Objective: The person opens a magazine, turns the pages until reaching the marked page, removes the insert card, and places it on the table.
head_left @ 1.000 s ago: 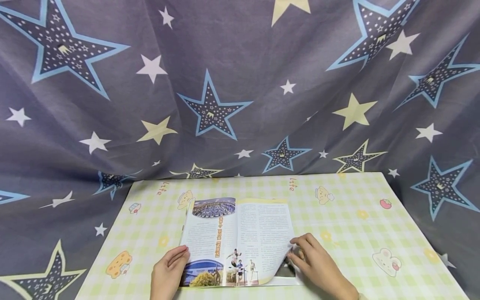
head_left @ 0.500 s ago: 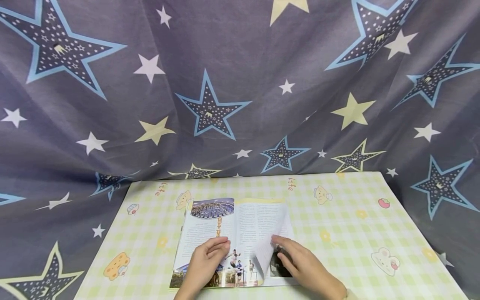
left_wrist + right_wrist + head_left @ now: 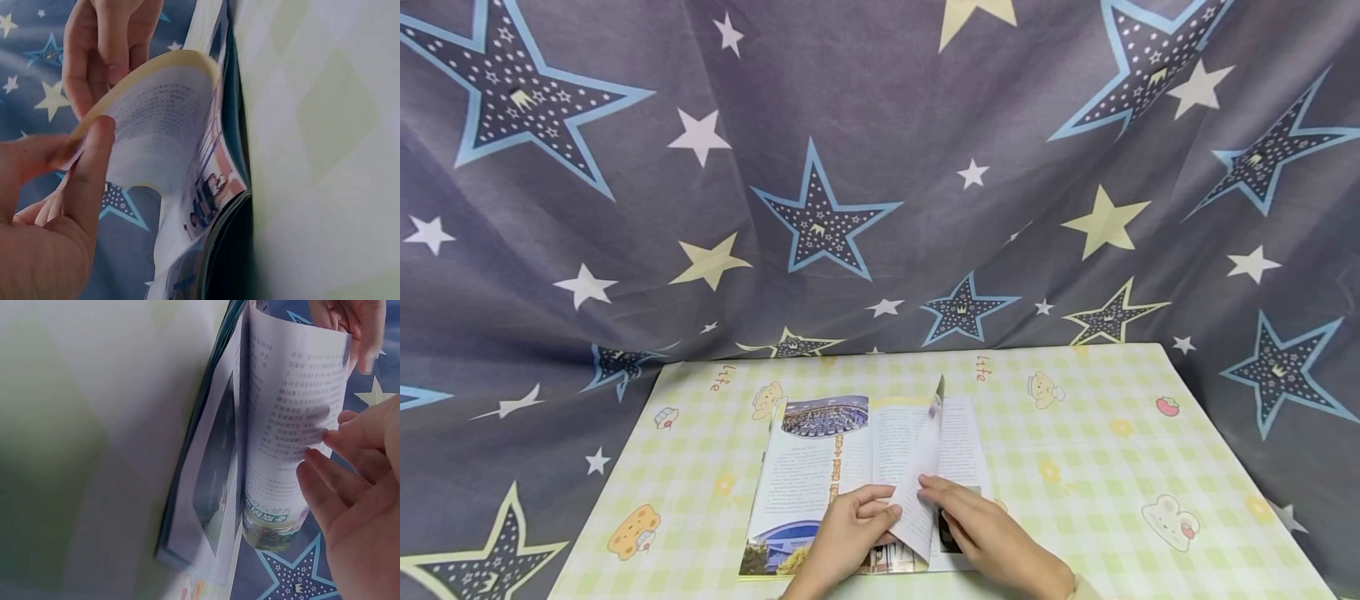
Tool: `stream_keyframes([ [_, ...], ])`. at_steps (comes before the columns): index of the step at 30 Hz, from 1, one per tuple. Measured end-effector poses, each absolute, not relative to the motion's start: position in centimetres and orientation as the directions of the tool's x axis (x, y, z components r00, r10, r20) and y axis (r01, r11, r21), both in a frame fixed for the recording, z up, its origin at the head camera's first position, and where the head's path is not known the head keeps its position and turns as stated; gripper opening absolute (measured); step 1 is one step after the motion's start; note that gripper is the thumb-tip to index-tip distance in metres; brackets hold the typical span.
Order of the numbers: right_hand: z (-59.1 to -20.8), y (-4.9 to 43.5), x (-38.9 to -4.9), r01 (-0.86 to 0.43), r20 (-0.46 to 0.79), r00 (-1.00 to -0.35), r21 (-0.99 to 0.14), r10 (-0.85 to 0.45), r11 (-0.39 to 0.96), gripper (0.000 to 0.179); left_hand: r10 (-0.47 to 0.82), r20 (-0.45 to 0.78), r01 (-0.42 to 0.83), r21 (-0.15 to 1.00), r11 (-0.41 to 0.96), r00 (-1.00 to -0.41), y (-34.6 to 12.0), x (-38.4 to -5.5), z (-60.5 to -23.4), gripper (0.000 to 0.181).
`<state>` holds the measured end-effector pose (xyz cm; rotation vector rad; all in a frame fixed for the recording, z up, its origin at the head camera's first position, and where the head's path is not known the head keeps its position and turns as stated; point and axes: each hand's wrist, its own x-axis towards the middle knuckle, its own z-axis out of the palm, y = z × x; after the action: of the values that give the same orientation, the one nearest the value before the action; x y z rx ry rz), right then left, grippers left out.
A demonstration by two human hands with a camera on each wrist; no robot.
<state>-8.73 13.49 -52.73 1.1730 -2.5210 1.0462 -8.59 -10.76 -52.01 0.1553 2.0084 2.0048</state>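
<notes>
**Fingers Close on a Magazine's Raised Page**

Head view: the magazine lies open toward six o'clock on a green-checked tablecloth, dense text and colour photos on its spread. One page stands up, curled, its tip toward one o'clock. At its eight o'clock is the left hand, thumb and fingertips close together at the paper; at four o'clock is the right hand, fingertips at the page.

Left wrist view: the page bows in an arch, small print inside a cream border. From eight o'clock, the left thumb and forefinger pinch its edge, only paper between them. The right hand is at eleven o'clock, fingers bent; its contact is hidden.

Right wrist view: the page curves upright, green lettering near six o'clock. From four o'clock, the right fingers, slightly apart and gently bent, touch it with their tips. The left hand sits at one o'clock, by the corner.
</notes>
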Motion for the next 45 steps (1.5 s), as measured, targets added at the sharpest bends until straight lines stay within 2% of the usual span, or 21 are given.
stream_keyframes([
  [3, -52.9, 13.5, -8.7, -0.729, 0.422, -0.674, -0.514, -0.606, 0.453, 0.054, 0.271, -0.15, -0.151, 0.988, 0.018, -0.951, -10.8, -8.5, -52.0, 0.041],
  [6, -53.0, 13.9, -8.5, -0.709, 0.397, -0.7, -0.492, -0.594, 0.506, 0.052, 0.241, -0.162, -0.159, 0.987, 0.036, -0.957, -11.3, -8.4, -52.0, 0.039],
  [13, -53.2, 15.5, -7.8, -0.58, 0.238, -0.804, -0.513, -0.545, 0.633, 0.055, 0.155, -0.175, -0.171, 0.984, 0.04, -0.972, -13.7, -8.2, -52.3, 0.038],
  [18, -53.4, 16.5, -7.6, -0.52, 0.137, -0.837, -0.5, -0.53, 0.692, 0.063, 0.082, -0.202, -0.198, 0.979, 0.054, -0.976, -15.7, -7.8, -52.8, 0.043],
  [25, -53.8, 17.4, -7.6, -0.541, 0.096, -0.815, -0.476, -0.571, 0.693, 0.068, -0.068, -0.249, -0.255, 0.962, 0.096, -0.966, -18.6, -7.0, -53.0, 0.04],
  [34, -53.7, 17.9, -7.3, -0.55, 0.024, -0.787, -0.482, -0.617, 0.682, 0.088, -0.259, -0.292, -0.337, 0.929, 0.152, -0.921, -21.7, -6.5, -53.3, 0.037],
  [45, -53.6, 17.8, -7.7, -0.538, -0.028, -0.778, -0.486, -0.628, 0.688, 0.077, -0.367, -0.28, -0.382, 0.893, 0.24, -0.887, -24.2, -5.6, -53.4, 0.043],
])
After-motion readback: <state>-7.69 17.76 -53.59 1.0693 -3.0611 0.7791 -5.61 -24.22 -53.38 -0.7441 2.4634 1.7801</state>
